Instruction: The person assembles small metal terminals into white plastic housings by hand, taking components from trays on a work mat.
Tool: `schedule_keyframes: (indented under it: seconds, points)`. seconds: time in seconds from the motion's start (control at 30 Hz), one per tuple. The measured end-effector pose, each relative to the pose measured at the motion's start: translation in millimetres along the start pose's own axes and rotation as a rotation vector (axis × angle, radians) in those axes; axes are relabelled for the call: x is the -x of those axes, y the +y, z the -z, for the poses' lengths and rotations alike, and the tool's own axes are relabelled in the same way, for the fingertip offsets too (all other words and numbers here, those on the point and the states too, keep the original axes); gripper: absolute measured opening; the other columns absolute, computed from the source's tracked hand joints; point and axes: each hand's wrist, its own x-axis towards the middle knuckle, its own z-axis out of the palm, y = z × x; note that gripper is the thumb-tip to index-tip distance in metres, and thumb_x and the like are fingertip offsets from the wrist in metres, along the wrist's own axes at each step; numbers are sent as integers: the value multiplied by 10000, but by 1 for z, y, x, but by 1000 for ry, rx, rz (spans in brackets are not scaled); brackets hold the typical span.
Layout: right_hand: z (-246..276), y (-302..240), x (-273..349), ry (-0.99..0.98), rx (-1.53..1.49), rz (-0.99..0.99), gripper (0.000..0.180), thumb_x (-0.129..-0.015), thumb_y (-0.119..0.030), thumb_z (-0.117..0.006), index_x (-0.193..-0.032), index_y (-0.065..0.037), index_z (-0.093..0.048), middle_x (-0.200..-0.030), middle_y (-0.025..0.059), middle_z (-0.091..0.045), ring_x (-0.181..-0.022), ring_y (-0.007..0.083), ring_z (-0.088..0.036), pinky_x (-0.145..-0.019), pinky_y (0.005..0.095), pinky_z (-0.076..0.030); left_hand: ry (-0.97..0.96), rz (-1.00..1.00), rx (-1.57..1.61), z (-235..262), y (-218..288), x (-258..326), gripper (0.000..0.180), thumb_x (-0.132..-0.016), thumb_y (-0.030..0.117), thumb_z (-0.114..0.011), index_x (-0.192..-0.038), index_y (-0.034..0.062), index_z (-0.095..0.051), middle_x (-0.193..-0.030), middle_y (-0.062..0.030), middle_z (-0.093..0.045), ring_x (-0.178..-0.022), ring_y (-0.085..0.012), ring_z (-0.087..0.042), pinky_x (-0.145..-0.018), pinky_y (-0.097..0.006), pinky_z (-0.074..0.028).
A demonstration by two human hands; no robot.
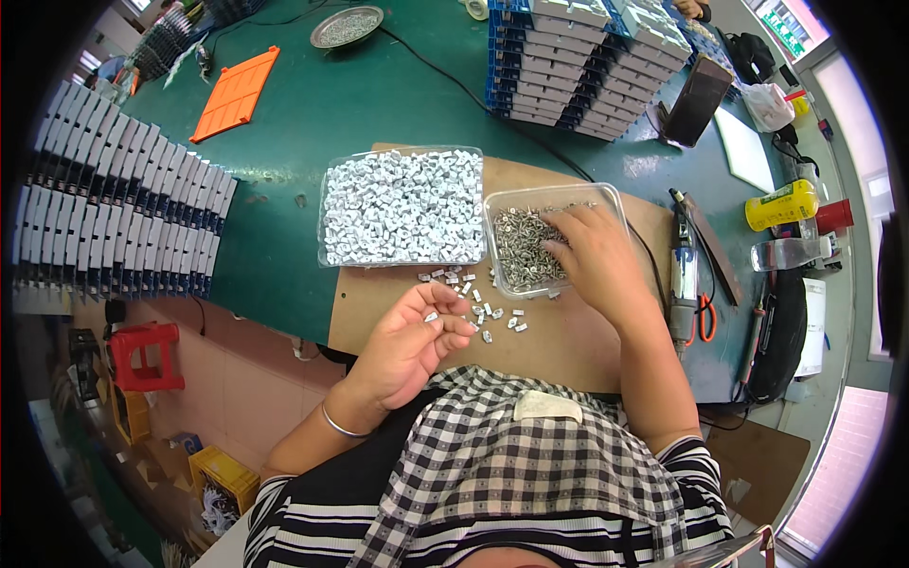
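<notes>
My left hand is above the brown board, thumb and fingers closed on a small white plastic piece. My right hand reaches into a clear plastic box of small metal screws. Its thumb and forefinger are apart at the screws, and nothing shows held between them. Left of that box stands a clear tray heaped with white plastic pieces. Several loose white pieces lie on the board between my hands and the containers.
The brown board rests on a green table. Stacked grey-blue parts stand at left and back. An orange plate and a metal dish lie farther off. At right are an electric screwdriver, scissors and bottles.
</notes>
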Motion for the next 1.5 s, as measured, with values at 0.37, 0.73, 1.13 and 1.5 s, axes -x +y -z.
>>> schedule_keyframes:
  seconds: [0.37, 0.73, 1.13, 1.5]
  points:
    - [-20, 11, -5, -155, -74, -73, 97, -714, -120, -619, -763, -37, -607, -781, 115, -549, -823, 295, -538, -753, 388, -408, -476, 169, 204, 32, -18, -9, 238, -944, 226, -382, -1061, 36, -464, -751, -54, -514, -619, -128, -519, -537, -212, -431]
    - [-17, 13, -4, -172, -193, -133, 107, -706, -116, -631, -764, -29, -608, -780, 122, -563, -802, 303, -539, -731, 389, -417, -233, 151, -5, 10, -11, -2, 296, -916, 76, -419, -1206, 16, -414, -984, -78, -556, -832, -144, -570, -719, -230, -479]
    - [3, -16, 6, 71, -502, -323, 72, -710, -37, -608, -779, -24, -595, -747, 104, -600, -698, 276, -566, -626, 335, -448, -254, 105, 112, 24, -20, -10, 91, -861, 36, -521, -945, 63, -501, -941, -90, -563, -782, -154, -566, -668, -245, -478]
    - [9, -14, 14, -46, -457, -218, 94, -735, -14, -626, -827, -3, -610, -810, 89, -624, -723, 173, -603, -643, 287, -474, -172, 138, 130, 11, -17, -10, 142, -851, -11, -510, -991, 7, -523, -936, -102, -570, -813, -156, -586, -715, -239, -506]
